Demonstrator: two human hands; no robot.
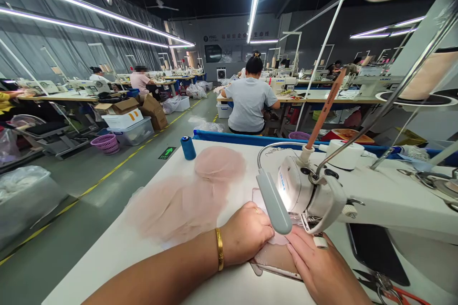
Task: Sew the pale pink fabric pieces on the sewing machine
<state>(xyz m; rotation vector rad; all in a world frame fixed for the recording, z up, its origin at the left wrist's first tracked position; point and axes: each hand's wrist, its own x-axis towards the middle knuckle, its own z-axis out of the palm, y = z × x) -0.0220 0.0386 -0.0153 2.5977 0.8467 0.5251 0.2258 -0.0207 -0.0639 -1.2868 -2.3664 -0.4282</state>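
My left hand [246, 233], with a gold bangle at the wrist and a ring, rests curled on a small pink fabric piece [275, 259] lying on the white table [118, 252]. My right hand [320, 269] lies flat on the same piece, fingers stretched toward the needle area. Both hands sit just under the head of a white sewing machine [322, 190] and its grey lamp bar [274, 202]. A heap of sheer pink fabric [186, 202] lies left of my left hand.
A blue thread spool [188, 147] stands at the table's far edge. A person in a grey shirt [249, 100] sits at the bench ahead; others work at the left benches. Boxes, bins and a pink basket [105, 144] line the aisle. Scissors [390, 288] lie at right.
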